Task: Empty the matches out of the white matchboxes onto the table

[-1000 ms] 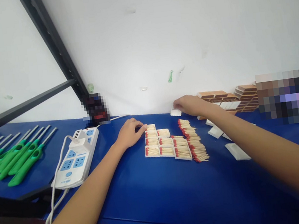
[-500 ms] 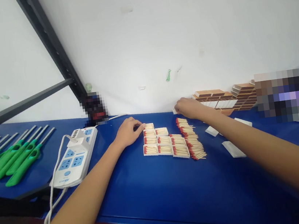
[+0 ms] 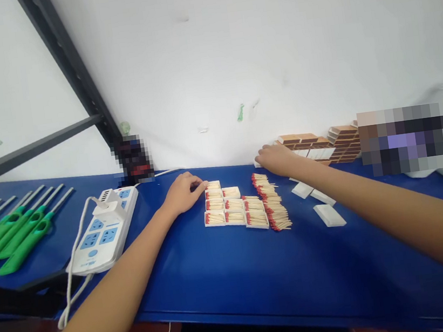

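My left hand touches the far match-filled tray; my right hand, a white tray. I can't tell whether either grip is closed. Seemingly handling trays, I next need a sure pinch.

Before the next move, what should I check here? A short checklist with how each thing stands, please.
1. Left hand beside the filled trays: ok, thumb at the back one.
2. Right hand gripping the white piece: cannot tell, fingers mostly hide it.
3. Filled trays lying flat: ok.
4. All matches in trays: not ok, loose matches lie alongside.
5. Power strip apart from the matches: ok.
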Tool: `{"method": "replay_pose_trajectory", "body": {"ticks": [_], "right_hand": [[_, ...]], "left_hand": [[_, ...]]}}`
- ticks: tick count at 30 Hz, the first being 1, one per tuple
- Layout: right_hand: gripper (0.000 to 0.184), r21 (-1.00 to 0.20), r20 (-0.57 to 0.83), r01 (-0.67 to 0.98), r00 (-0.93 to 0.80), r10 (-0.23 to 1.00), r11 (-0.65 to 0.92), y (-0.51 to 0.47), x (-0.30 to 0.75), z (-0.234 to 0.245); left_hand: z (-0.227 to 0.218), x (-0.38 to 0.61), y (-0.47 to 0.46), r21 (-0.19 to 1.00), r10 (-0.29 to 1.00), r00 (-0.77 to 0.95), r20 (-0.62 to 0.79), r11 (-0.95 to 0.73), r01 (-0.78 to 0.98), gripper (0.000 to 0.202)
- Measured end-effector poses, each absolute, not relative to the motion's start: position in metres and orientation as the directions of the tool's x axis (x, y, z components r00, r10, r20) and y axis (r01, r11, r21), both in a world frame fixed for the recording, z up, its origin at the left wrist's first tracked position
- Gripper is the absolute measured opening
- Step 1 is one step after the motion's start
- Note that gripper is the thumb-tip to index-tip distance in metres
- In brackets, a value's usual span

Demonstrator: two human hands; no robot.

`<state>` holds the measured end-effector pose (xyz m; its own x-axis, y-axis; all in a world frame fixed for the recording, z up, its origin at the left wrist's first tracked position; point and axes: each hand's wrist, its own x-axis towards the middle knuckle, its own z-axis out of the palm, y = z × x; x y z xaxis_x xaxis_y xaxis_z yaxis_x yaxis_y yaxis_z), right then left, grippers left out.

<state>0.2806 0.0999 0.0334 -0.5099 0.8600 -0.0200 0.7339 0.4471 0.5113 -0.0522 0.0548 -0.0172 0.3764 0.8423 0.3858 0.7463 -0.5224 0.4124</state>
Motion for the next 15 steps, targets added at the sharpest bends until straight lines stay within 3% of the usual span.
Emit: {"method": "replay_pose_trajectory", "body": {"ticks": [6,11,14,15], "right_hand": [[0.028,0.497,-0.061,0.743,-0.485,0.873,0.448,0.101,0.268,0.037],[0.02,0.468,-0.065,0.779,-0.441,0.895,0.418,0.088,0.271,0.074],[0.023,0.404,-0.03,0.82,-0.432,0.902,0.406,0.066,0.291,0.095],[0.02,0.328,-0.031,0.851,-0.424,0.905,0.41,0.057,0.3,0.097]], "left_hand": [[-0.015,-0.055,0.054,0.409,0.842,0.363,0.4,-0.518,0.751,0.037],[-0.014,-0.052,0.053,0.417,0.83,0.363,0.424,-0.534,0.735,0.038],[-0.012,-0.051,0.051,0.421,0.827,0.342,0.446,-0.531,0.735,0.039],[-0.011,-0.05,0.05,0.42,0.825,0.338,0.452,-0.532,0.736,0.039]]}}
